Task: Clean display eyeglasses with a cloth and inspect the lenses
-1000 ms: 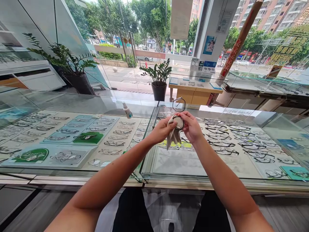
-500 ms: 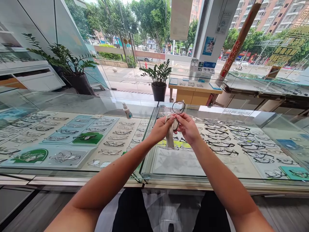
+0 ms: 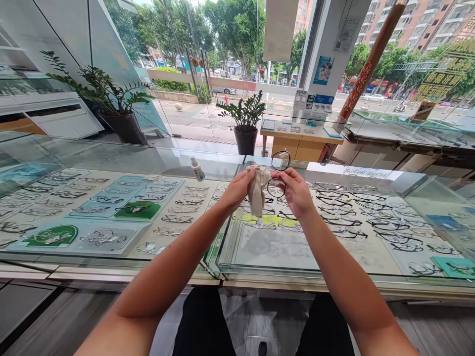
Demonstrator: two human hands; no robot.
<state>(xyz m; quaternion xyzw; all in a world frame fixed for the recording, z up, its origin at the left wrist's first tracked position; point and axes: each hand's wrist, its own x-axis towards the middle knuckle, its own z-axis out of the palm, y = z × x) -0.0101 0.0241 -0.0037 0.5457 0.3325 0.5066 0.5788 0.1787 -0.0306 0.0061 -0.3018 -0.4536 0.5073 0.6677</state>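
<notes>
Further apart now, left hand pinches cloth, right hand pinches glasses, spray bottle beyond on showcase.

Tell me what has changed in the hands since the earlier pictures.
The left hand has drawn the cloth leftward, off the lower lens that it covered before; that lens now shows bare. The right hand and the glasses have shifted slightly right. Neither hand has let go: left grip on the cloth, right on the glasses. The spray bottle stands where it was.
</notes>
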